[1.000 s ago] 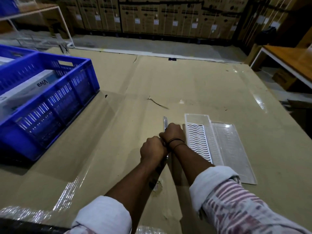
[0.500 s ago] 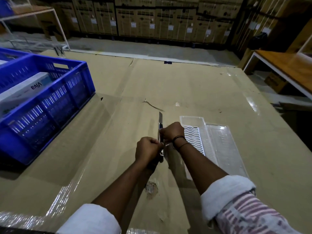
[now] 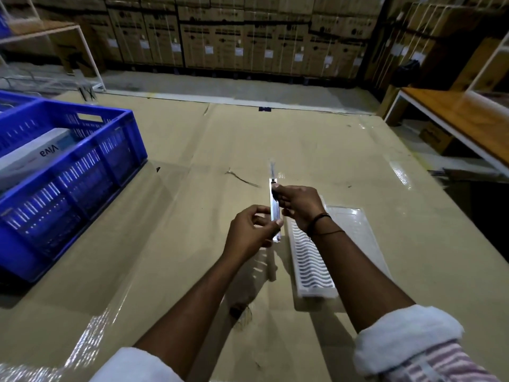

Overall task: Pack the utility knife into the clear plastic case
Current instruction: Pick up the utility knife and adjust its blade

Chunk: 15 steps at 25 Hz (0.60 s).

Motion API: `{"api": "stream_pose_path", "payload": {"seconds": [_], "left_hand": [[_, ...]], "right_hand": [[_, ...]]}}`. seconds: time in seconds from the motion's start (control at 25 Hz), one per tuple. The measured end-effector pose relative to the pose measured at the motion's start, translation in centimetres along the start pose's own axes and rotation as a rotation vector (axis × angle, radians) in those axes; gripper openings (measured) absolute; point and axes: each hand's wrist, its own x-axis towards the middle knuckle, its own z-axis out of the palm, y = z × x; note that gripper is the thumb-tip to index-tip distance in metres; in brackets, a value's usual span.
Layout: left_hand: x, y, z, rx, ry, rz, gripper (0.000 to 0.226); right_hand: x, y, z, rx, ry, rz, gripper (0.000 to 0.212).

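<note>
The utility knife (image 3: 274,209) is a slim pale bar held above the table, pointing away from me, with its thin blade sticking out at the far end. My left hand (image 3: 252,232) pinches its near end. My right hand (image 3: 298,206) grips its upper part, thumb on the dark slider. The clear plastic case (image 3: 355,227) lies open and flat on the table just right of my hands, its left half carrying a white insert with wavy ribs (image 3: 309,260). My right wrist covers part of the case.
The table (image 3: 192,161) is covered in taped cardboard. A blue slotted crate (image 3: 68,183) holding a white box stands at the left. Stacked cartons line the back wall, and a wooden bench (image 3: 462,117) stands at the right.
Both hands have lifted the knife off the table and moved apart along it. The blade now sticks out farther from the handle.
</note>
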Motion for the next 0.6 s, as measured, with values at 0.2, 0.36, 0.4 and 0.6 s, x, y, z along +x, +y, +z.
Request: {"api": "stream_pose_path", "payload": {"seconds": [0.2, 0.36, 0.4, 0.6], "left_hand": [[-0.7, -0.1, 1.7, 0.328, -0.233, 0.202, 0.107], [-0.9, 0.0, 3.2, 0.348, -0.278, 0.244, 0.114], [-0.9, -0.1, 3.6, 0.347, -0.287, 0.250, 0.116], [-1.0, -0.5, 4.7, 0.361, -0.306, 0.278, 0.115]], "right_hand": [[-0.7, 0.4, -3.7, 0.092, 0.095, -0.031, 0.014], [-1.9, 1.0, -5.4, 0.113, 0.103, -0.058, 0.009], [-2.2, 1.1, -5.9, 0.125, 0.100, -0.065, 0.011], [-3.7, 1.5, -7.5, 0.178, 0.082, -0.095, 0.018]]}}
